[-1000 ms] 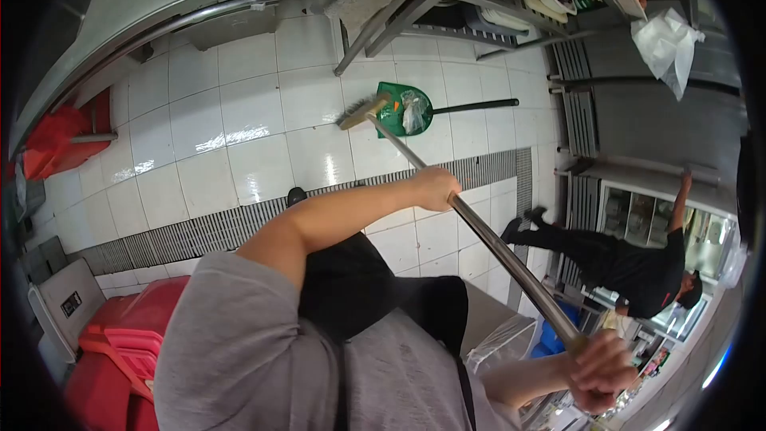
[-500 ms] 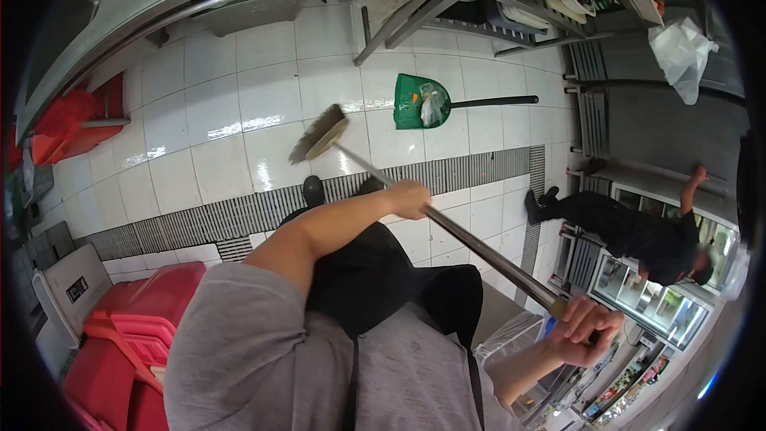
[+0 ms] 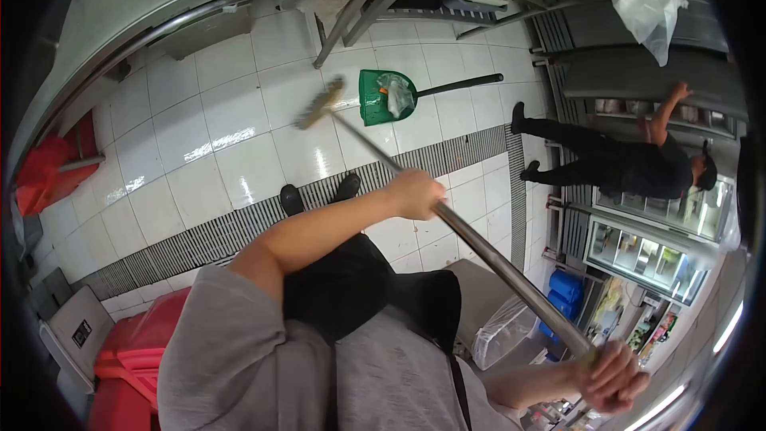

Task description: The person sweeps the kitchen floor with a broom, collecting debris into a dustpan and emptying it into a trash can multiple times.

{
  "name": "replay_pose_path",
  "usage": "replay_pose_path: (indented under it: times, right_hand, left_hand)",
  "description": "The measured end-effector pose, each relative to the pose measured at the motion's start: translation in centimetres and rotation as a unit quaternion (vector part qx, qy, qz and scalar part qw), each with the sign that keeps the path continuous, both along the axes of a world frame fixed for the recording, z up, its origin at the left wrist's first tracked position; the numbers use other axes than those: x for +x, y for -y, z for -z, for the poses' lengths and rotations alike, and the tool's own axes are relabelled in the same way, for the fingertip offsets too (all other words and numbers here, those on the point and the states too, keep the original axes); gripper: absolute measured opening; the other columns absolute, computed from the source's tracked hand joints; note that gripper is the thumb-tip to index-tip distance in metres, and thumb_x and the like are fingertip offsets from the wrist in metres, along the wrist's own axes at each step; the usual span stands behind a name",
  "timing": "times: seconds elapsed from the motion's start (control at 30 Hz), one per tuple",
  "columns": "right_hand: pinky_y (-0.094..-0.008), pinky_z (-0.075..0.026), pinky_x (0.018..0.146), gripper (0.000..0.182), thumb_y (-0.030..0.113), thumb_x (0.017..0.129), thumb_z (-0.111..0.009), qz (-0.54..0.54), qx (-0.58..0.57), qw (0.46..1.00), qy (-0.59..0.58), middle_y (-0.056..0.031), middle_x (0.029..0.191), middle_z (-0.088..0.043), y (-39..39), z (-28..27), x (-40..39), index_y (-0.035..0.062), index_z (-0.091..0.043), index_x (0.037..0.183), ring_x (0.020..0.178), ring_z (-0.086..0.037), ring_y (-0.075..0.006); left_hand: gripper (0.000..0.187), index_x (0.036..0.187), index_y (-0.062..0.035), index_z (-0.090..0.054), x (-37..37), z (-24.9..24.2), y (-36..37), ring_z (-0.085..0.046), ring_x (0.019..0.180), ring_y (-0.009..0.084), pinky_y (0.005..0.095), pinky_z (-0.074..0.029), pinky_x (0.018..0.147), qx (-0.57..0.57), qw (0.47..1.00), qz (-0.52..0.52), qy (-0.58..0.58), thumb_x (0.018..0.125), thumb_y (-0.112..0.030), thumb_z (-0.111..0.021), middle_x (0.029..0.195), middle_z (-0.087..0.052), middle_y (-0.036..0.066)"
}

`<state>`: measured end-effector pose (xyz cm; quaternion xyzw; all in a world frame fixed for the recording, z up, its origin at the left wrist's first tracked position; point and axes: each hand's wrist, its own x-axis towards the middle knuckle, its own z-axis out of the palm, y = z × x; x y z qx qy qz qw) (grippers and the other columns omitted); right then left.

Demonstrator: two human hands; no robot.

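A broom (image 3: 511,275) with a long metal handle slants across the view, gripped by both my hands. My left hand (image 3: 416,194) is closed around the middle of the handle. Closer to my body on the right, my right hand (image 3: 613,377) wraps the upper end. The bristled broom head (image 3: 322,102), slightly blurred, is over the white tiles ahead of my shoes. Just right of it, a green dustpan (image 3: 369,104) lies on the floor with its dark handle pointing right. Crumpled clear plastic (image 3: 396,96) and a small orange bit sit in the pan.
A slatted drain grate (image 3: 199,233) crosses the tiled floor (image 3: 231,108). Metal shelving legs (image 3: 335,32) stand beyond the dustpan. Red bins (image 3: 144,343) are at lower left. To the right, a person in dark clothes (image 3: 638,161) reaches toward a shelf beside glass-fronted fridges (image 3: 642,259).
The broom head has moved forward, closer to the dustpan. My right hand sits lower in view. My view has shifted right, and the other person has stepped, feet now apart.
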<state>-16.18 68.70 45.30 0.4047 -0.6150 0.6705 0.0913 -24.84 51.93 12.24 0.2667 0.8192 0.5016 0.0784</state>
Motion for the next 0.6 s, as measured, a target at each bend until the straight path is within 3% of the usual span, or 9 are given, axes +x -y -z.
replay_pose_path:
  times: [0.07, 0.13, 0.17, 0.2, 0.23, 0.3, 0.47, 0.6]
  right_hand:
    - [-0.0181, -0.035, 0.034, 0.021, 0.015, 0.080, -0.046, 0.020, -0.056, 0.994, 0.095, 0.0052, 0.043, -0.044, -1.6, 2.8, -1.9, 0.0071, -0.041, 0.061, 0.032, -0.041, -0.0067]
    - [-0.0225, -0.033, 0.033, 0.021, 0.015, 0.079, -0.047, 0.041, -0.138, 0.976, 0.161, 0.0011, 0.044, -0.045, 0.9, 8.0, -3.7, 0.0062, -0.042, 0.061, 0.033, -0.039, -0.0100]
    - [-0.0289, -0.035, 0.040, 0.018, 0.014, 0.078, -0.048, 0.110, -0.066, 0.971, 0.202, -0.0040, 0.044, -0.045, 4.8, 12.8, -4.5, 0.0046, -0.045, 0.063, 0.036, -0.040, -0.0145]
    - [-0.0343, -0.038, 0.049, 0.019, 0.015, 0.078, -0.047, 0.058, -0.093, 0.962, 0.252, -0.0076, 0.045, -0.044, 5.7, 15.2, -4.4, 0.0025, -0.047, 0.065, 0.040, -0.042, -0.0184]
    - [-0.0356, -0.039, 0.054, 0.022, 0.018, 0.080, -0.045, 0.016, -0.046, 0.964, 0.262, -0.0064, 0.046, -0.045, 6.5, 16.4, -4.3, 0.0023, -0.048, 0.066, 0.042, -0.043, -0.0177]
    - [-0.0349, -0.039, 0.054, 0.021, 0.018, 0.081, -0.043, 0.005, -0.025, 0.968, 0.248, -0.0053, 0.045, -0.044, 7.5, 16.0, -4.1, 0.0025, -0.048, 0.067, 0.041, -0.042, -0.0164]
    - [-0.0311, -0.037, 0.049, 0.018, 0.018, 0.083, -0.040, 0.090, 0.025, 0.978, 0.187, -0.0021, 0.044, -0.042, 4.9, 11.3, -4.0, 0.0045, -0.044, 0.071, 0.039, -0.040, -0.0129]
    - [-0.0283, -0.036, 0.046, 0.021, 0.019, 0.083, -0.043, 0.144, 0.052, 0.980, 0.130, -0.0031, 0.044, -0.042, 4.3, 8.7, -2.7, 0.0037, -0.042, 0.068, 0.038, -0.041, -0.0122]
  left_hand:
    - [0.010, 0.061, -0.0111, -0.058, 1.2, 1.8, 3.8, -0.056, 0.060, 0.0291, 0.0422, -0.043, 0.054, -0.040, 0.998, -0.038, 0.014, 0.059, -0.021, -0.058, 0.059, -0.056, 0.010]
    - [0.013, 0.061, -0.0115, -0.060, 1.5, 6.5, 8.9, -0.056, 0.063, 0.0298, 0.0413, -0.045, 0.057, -0.100, 0.990, -0.091, 0.052, 0.059, -0.024, -0.059, 0.061, -0.057, 0.010]
    - [0.016, 0.062, -0.0115, -0.061, 2.1, 9.2, 12.5, -0.057, 0.066, 0.0314, 0.0409, -0.046, 0.059, -0.150, 0.976, -0.122, 0.097, 0.059, -0.027, -0.059, 0.063, -0.058, 0.011]
    - [0.016, 0.062, -0.0115, -0.061, 2.2, 11.3, 13.5, -0.057, 0.066, 0.0314, 0.0409, -0.046, 0.059, -0.160, 0.973, -0.135, 0.102, 0.059, -0.027, -0.059, 0.063, -0.058, 0.011]
    - [0.018, 0.060, -0.0107, -0.059, 2.1, 13.4, 14.2, -0.057, 0.065, 0.0317, 0.0409, -0.046, 0.059, -0.188, 0.968, -0.131, 0.103, 0.059, -0.029, -0.060, 0.062, -0.058, 0.012]
    - [0.023, 0.057, -0.0084, -0.057, 1.8, 15.4, 14.4, -0.056, 0.063, 0.0331, 0.0414, -0.045, 0.059, -0.189, 0.971, -0.111, 0.093, 0.058, -0.031, -0.061, 0.060, -0.056, 0.013]
    - [0.023, 0.059, -0.0091, -0.058, -1.3, 13.7, 6.6, -0.056, 0.065, 0.0327, 0.0426, -0.044, 0.057, -0.082, 0.996, -0.042, -0.023, 0.060, -0.032, -0.059, 0.061, -0.056, 0.014]
    - [0.020, 0.059, -0.0093, -0.058, -3.8, 11.7, -0.4, -0.056, 0.065, 0.0325, 0.0422, -0.044, 0.057, -0.048, 0.998, 0.036, -0.012, 0.062, -0.029, -0.057, 0.063, -0.057, 0.013]
